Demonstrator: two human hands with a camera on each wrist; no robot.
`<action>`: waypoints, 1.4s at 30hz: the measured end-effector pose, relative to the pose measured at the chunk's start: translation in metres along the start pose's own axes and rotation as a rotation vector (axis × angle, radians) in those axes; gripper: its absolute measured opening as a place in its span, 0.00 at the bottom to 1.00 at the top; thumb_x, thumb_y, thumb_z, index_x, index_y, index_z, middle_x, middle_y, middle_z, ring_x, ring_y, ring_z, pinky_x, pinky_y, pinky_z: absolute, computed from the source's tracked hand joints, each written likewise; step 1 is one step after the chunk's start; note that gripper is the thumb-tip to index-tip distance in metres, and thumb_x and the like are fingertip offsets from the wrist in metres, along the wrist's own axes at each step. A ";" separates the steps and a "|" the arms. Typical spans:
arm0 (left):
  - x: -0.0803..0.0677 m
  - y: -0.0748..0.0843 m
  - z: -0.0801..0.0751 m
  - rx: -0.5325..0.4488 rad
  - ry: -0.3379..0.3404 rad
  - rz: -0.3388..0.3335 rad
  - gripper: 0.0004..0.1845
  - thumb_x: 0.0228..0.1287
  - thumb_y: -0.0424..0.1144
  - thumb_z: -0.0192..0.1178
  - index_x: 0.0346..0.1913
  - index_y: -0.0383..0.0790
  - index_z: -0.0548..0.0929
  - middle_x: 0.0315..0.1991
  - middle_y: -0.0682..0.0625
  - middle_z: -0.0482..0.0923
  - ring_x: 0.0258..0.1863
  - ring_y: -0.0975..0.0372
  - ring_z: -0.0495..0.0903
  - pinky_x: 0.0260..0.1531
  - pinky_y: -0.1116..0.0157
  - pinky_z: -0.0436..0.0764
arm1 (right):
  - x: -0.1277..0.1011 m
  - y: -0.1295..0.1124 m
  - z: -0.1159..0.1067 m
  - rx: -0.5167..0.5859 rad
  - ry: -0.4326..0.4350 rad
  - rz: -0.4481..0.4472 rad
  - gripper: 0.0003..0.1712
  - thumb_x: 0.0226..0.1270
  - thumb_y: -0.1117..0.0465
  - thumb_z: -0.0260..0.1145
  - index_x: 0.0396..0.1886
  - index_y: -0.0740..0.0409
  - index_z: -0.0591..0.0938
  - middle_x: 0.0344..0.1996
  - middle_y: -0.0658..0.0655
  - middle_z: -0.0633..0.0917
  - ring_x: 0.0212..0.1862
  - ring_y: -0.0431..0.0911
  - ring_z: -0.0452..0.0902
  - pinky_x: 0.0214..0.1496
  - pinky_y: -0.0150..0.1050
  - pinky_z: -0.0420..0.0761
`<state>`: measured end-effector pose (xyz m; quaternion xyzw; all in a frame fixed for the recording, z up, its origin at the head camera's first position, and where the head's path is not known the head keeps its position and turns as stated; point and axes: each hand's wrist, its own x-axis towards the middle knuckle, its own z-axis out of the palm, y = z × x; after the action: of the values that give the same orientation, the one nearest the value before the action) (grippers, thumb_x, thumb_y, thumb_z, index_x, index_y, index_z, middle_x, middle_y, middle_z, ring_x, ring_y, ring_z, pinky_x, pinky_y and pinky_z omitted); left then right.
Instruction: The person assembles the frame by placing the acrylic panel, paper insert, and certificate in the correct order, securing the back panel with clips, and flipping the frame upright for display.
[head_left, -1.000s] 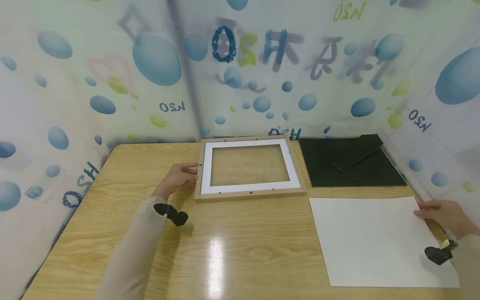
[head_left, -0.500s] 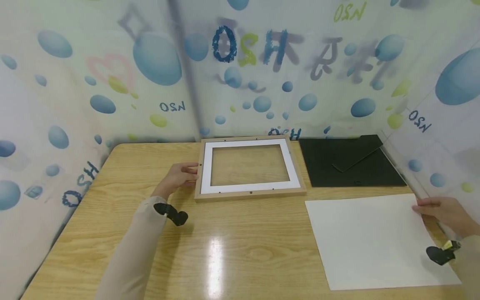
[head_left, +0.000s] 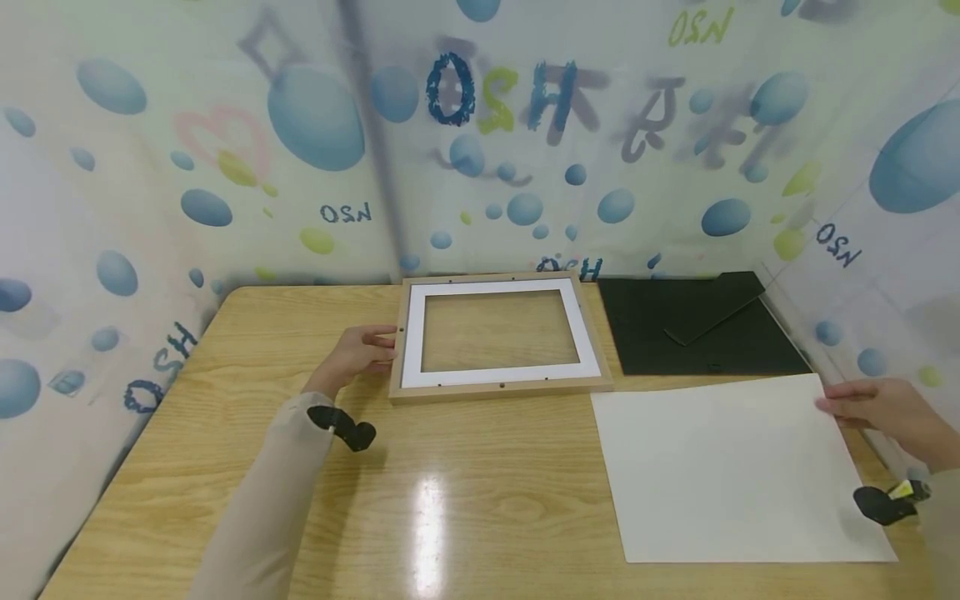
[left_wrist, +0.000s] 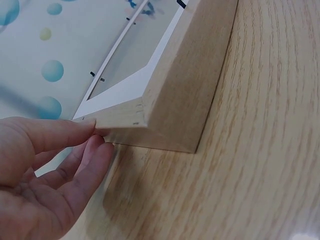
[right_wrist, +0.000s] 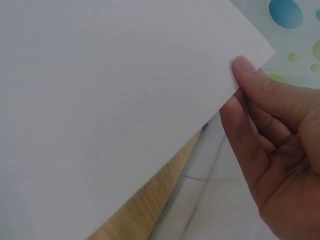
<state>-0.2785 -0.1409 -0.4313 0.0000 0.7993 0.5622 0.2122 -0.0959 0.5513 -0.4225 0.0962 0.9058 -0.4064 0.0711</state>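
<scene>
A wooden picture frame (head_left: 498,387) with a white mat lies face down at the back middle of the table. My left hand (head_left: 358,352) holds its left edge; in the left wrist view the thumb (left_wrist: 47,134) sits on the rim of the frame (left_wrist: 190,75) at a corner and the fingers lie against its side. A large white sheet (head_left: 727,467) lies at the front right. My right hand (head_left: 879,412) pinches its far right corner, and the right wrist view shows the thumb (right_wrist: 260,87) on top of the sheet (right_wrist: 100,100), lifted off the table.
A black backing board (head_left: 705,333) with a folded stand lies at the back right, just behind the sheet. The wooden table (head_left: 465,500) is walled on three sides by bubble-printed plastic sheeting (head_left: 315,125). Black wrist cameras sit on both forearms.
My right hand has drawn the white sheet leftward and a little toward the back, its far edge now near the black board. The left hand and frame have not moved.
</scene>
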 end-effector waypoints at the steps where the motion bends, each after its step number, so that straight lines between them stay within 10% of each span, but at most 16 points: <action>1: 0.000 0.000 0.000 -0.001 0.000 0.001 0.28 0.61 0.26 0.56 0.65 0.33 0.64 0.57 0.32 0.67 0.47 0.54 0.75 0.47 0.58 0.76 | 0.001 0.001 -0.001 0.000 -0.002 -0.001 0.34 0.59 0.54 0.66 0.46 0.85 0.70 0.31 0.50 0.84 0.29 0.35 0.78 0.31 0.34 0.81; 5: -0.001 0.000 0.000 -0.005 -0.008 0.006 0.29 0.61 0.26 0.56 0.66 0.32 0.63 0.57 0.31 0.67 0.46 0.55 0.75 0.47 0.57 0.76 | 0.005 0.003 -0.004 -0.005 0.005 0.015 0.25 0.56 0.52 0.68 0.40 0.73 0.78 0.30 0.44 0.83 0.29 0.36 0.78 0.30 0.34 0.81; 24: 0.000 0.000 -0.001 -0.024 -0.018 0.003 0.28 0.62 0.25 0.54 0.66 0.33 0.63 0.57 0.32 0.66 0.47 0.53 0.74 0.48 0.57 0.76 | -0.008 -0.017 -0.015 -0.197 0.100 0.024 0.37 0.62 0.50 0.63 0.51 0.83 0.67 0.47 0.80 0.71 0.30 0.32 0.75 0.29 0.30 0.80; 31: -0.001 0.001 -0.001 -0.020 -0.023 0.002 0.29 0.62 0.26 0.55 0.66 0.33 0.62 0.57 0.32 0.66 0.47 0.54 0.74 0.48 0.58 0.76 | 0.011 0.020 -0.034 -0.157 0.142 -0.009 0.26 0.60 0.50 0.64 0.41 0.72 0.79 0.29 0.34 0.78 0.29 0.27 0.73 0.29 0.29 0.79; 42: 0.001 -0.001 -0.001 -0.026 -0.022 0.001 0.29 0.61 0.25 0.55 0.66 0.33 0.63 0.57 0.32 0.67 0.45 0.54 0.75 0.46 0.58 0.77 | -0.007 -0.041 -0.039 -0.107 0.066 -0.029 0.24 0.63 0.54 0.62 0.44 0.76 0.77 0.31 0.36 0.79 0.30 0.25 0.73 0.30 0.26 0.78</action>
<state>-0.2790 -0.1418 -0.4322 0.0038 0.7896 0.5725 0.2208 -0.1004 0.5533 -0.3657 0.0923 0.9294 -0.3552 0.0403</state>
